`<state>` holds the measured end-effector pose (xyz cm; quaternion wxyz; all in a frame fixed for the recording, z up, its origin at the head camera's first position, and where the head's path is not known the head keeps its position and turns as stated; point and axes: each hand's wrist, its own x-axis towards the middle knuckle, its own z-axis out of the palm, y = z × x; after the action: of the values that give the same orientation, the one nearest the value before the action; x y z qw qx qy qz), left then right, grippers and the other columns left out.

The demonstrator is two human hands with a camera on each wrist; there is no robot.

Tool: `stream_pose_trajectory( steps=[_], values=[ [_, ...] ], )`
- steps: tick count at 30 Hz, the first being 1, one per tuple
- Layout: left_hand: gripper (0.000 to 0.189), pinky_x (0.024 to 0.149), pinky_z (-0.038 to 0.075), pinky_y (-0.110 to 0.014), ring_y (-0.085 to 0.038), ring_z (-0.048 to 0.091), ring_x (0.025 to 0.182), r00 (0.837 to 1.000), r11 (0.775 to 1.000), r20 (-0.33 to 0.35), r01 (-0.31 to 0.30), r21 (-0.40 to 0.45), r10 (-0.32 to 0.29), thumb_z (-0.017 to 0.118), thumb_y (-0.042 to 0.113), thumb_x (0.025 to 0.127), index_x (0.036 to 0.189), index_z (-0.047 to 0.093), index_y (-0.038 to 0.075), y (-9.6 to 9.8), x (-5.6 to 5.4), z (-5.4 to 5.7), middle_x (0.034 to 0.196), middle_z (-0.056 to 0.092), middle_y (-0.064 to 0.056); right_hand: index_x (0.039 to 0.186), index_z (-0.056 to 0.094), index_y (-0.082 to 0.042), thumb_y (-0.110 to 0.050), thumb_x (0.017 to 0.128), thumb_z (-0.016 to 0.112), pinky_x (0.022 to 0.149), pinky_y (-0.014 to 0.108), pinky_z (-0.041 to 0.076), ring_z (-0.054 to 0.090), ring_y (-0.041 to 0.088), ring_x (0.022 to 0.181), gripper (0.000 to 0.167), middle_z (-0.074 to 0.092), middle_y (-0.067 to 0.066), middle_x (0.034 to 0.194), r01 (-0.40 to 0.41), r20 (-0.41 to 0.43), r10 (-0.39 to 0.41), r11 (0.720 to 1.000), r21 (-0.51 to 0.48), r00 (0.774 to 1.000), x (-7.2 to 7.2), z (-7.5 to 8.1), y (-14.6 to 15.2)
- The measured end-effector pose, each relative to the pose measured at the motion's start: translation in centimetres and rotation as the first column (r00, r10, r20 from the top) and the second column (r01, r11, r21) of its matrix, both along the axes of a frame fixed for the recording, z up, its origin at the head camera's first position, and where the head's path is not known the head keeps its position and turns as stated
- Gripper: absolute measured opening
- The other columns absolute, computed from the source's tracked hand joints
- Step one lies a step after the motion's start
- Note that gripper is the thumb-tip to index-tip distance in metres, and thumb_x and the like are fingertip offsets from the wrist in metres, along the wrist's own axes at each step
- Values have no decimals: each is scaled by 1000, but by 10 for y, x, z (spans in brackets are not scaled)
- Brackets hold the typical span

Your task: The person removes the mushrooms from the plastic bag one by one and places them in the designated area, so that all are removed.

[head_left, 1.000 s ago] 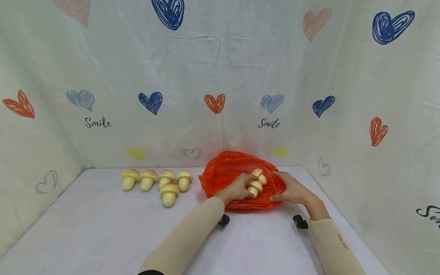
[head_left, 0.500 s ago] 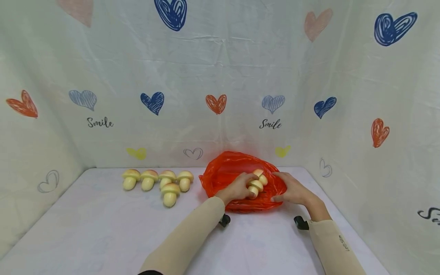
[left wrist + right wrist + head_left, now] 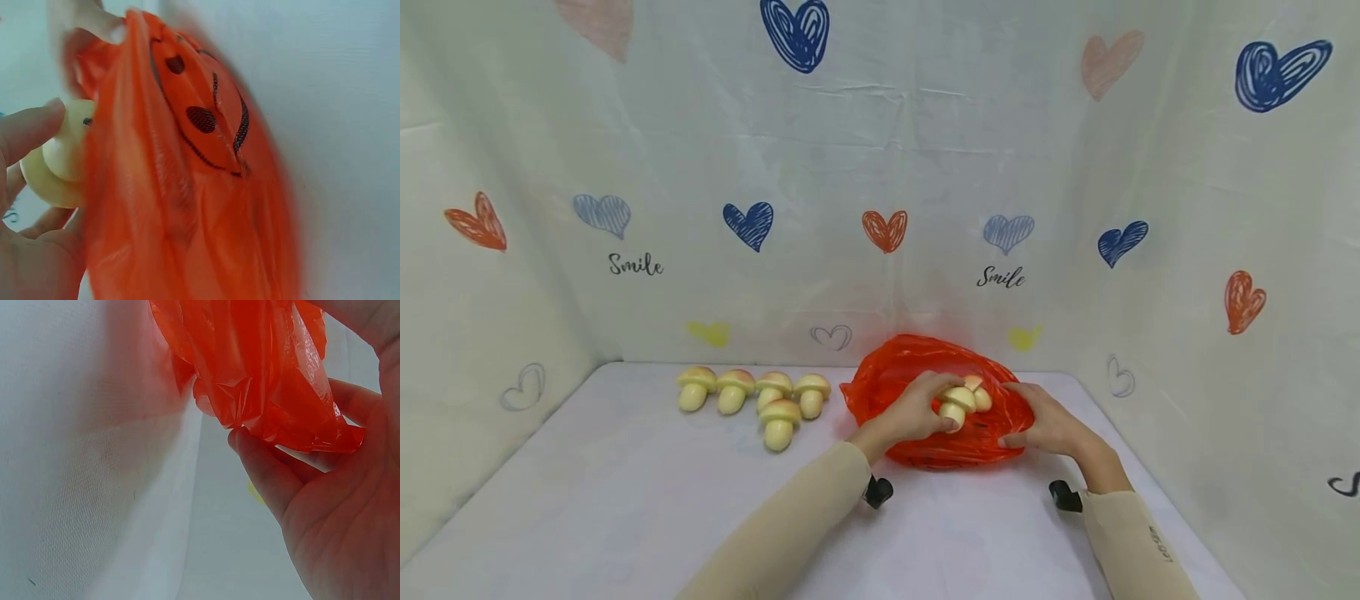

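Note:
In the head view, my left hand (image 3: 916, 408) holds a pale yellow toy mushroom (image 3: 953, 413) by its cap and stem at the mouth of a red plastic bag (image 3: 887, 367). A second mushroom (image 3: 982, 400) lies in the bag just behind it. The left wrist view shows the held mushroom (image 3: 65, 150) between thumb and fingers, partly hidden by the bag (image 3: 206, 212). My right hand (image 3: 1052, 423) grips the bag's right edge. In the right wrist view, thumb and fingers of that hand (image 3: 337, 500) pinch the thin plastic (image 3: 250, 369).
Several more mushrooms (image 3: 733, 392) stand in a row at the back left of the white table (image 3: 625, 500), with one mushroom (image 3: 778, 425) in front of them. A white curtain (image 3: 805, 167) printed with hearts hangs behind. Black wrist cameras (image 3: 877, 492) show under both wrists.
The head view has turned slightly left. My left hand has drawn the held mushroom a little left, away from the one behind it. The right hand keeps its grip on the bag.

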<state>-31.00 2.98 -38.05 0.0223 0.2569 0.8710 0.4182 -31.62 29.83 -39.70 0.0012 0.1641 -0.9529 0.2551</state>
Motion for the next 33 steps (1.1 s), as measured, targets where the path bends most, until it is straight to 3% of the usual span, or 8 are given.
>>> stream_pose_trajectory(
  steps=[7,13,19,24,27,33],
  values=[
    [56,88,47,-30,-13,47,107,995,1000,-96,19,17,-18,78,18,80,129,55,26,-24,24,9,121,50,5,143,38,-13,-42,66,83,91,60,44,37,40,127,93,36,16,144,22,16,-22,1000,3,1000,2,-2,1],
    [55,78,54,-30,-17,48,107,991,991,-127,60,116,-45,77,11,79,129,56,21,-48,46,15,122,50,1,142,39,-13,-42,66,83,92,61,43,37,41,127,93,36,17,144,21,6,-21,1000,2,1000,3,-1,2],
    [56,80,52,-28,-13,47,108,988,988,-155,42,146,-19,75,14,81,132,53,22,-79,64,18,125,48,5,143,38,-14,-43,66,83,93,62,41,36,40,128,93,35,16,145,22,7,-22,1000,14,1000,1,-2,1],
    [57,82,52,-34,-14,49,106,986,983,-165,-2,184,33,75,11,81,132,53,22,-104,73,23,126,49,4,143,38,-14,-43,66,83,93,62,41,36,40,128,93,35,16,145,24,5,-24,1000,6,1000,1,-2,0],
    [57,79,54,-29,-17,50,106,985,976,-166,-2,219,40,74,5,80,131,54,20,-118,77,24,127,49,1,143,39,-14,-43,66,83,94,62,40,36,39,128,93,36,15,145,21,3,-21,1000,0,1000,1,-1,-1],
    [58,77,54,-25,-19,52,106,971,976,-233,0,218,52,77,3,78,130,54,17,-147,83,21,125,50,-1,143,39,-14,-44,66,83,93,62,41,36,39,128,94,35,15,145,23,10,-23,1000,-5,1000,2,-1,0]
  ],
)
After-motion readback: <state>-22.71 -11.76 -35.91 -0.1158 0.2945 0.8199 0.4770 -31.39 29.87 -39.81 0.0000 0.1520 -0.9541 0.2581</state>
